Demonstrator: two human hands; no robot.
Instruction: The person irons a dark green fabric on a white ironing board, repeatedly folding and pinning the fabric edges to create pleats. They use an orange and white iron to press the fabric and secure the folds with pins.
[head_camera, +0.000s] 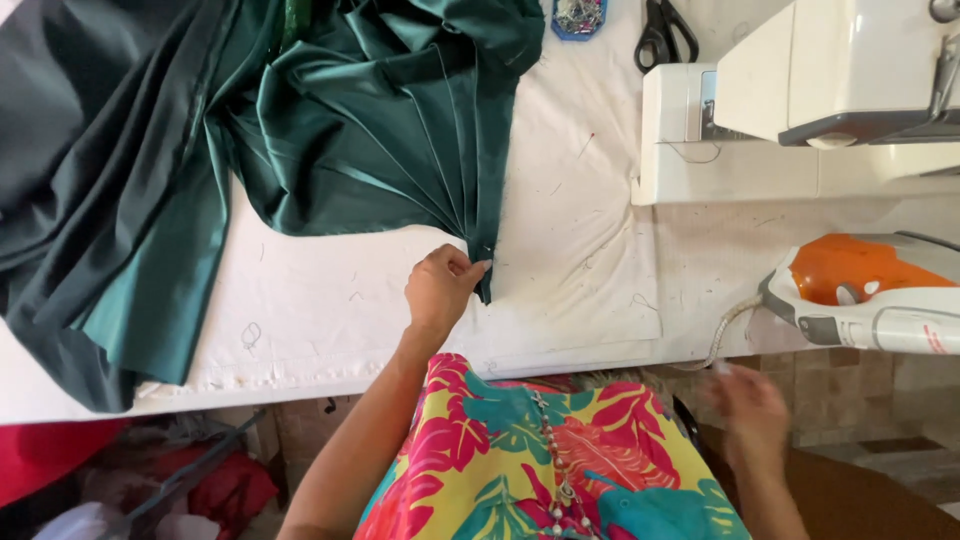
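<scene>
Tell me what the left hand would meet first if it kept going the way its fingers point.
The left hand already pinches the gathered green fabric at its pleated corner. Going on, up and to the right, it would probably cross bare white table cover toward the sewing machine.

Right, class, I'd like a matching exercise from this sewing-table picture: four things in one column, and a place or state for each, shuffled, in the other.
1. green fabric
2. scissors
3. iron
4. right hand

a. lying at the table's right edge
b. blurred, below the table edge
c. pleated corner pinched by the left hand
d. at the far edge, beside the sewing machine

Pairs: 1-c, 2-d, 3-a, 4-b
</scene>
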